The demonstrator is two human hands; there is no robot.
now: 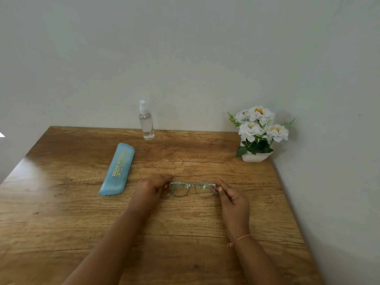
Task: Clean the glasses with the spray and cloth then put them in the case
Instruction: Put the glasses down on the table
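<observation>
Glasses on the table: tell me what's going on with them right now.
A person holds the glasses by both ends, the left hand gripping one end and the right hand pinching the other, low at the wooden table. Whether they rest on it is unclear. The blue case lies to the left, untouched. The spray bottle stands by the wall. No cloth is in view. A flower pot sits in the far right corner.

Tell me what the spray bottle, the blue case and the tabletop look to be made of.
Spray bottle: probably clear plastic, glossy; liquid shows through, white pump top.
Blue case: smooth plastic or vinyl with a soft sheen, gold printed lettering.
Tabletop: wood or wood-look laminate, semi-gloss; grain lines, glare at left.
</observation>
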